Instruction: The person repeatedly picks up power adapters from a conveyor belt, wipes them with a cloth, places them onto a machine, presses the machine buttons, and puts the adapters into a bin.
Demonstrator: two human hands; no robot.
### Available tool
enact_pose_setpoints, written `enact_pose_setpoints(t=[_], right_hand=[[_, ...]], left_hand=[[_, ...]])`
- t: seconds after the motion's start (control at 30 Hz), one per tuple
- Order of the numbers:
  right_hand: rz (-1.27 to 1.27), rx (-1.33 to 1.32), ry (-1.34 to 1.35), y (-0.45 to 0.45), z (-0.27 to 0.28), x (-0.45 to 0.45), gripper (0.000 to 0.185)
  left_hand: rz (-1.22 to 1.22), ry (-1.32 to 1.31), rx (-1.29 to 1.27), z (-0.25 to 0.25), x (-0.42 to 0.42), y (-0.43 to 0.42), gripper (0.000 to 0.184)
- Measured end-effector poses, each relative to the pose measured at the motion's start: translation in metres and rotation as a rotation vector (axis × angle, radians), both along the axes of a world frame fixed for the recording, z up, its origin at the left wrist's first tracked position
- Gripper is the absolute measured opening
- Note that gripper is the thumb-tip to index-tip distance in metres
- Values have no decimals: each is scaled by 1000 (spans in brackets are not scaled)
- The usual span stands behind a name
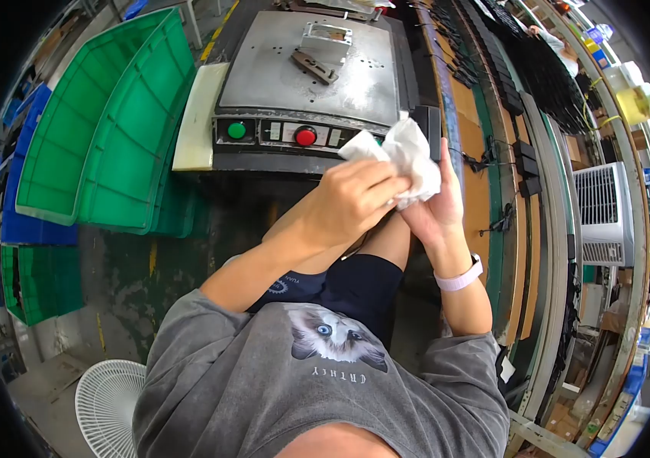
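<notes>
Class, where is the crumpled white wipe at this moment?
In the head view, the crumpled white wipe is right of centre, between the left hand and right hand, right of the red button.

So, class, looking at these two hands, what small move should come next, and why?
Probably gather the white wad's loose ends into the right hand. The left hand has its fingers on the wad and the right is close against it, yet crumpled ends stick up beyond the left fingers.
</notes>
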State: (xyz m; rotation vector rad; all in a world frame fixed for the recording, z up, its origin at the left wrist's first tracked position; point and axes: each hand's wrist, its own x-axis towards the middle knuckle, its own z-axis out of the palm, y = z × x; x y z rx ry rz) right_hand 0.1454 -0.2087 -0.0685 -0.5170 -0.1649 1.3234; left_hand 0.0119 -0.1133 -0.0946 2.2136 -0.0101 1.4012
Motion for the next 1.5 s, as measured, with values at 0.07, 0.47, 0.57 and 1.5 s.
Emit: enact_pose_setpoints(t=[0.07,0.47,0.57,1.5], right_hand=[[-149,-115,-29,3,10,-7,52],[162,78,-265,-27,25,45,56],[133,-123,-673,-29,17,49,48],[-774,-1795,-2146,-337,2,385,49]], left_hand=[[53,9,-20,-3,-16,-6,22],[852,-5,-756,-140,-145,209,34],[1004,388,-549,-175,-150,255,38],[-546,-87,-1682,-72,-133,123,48]])
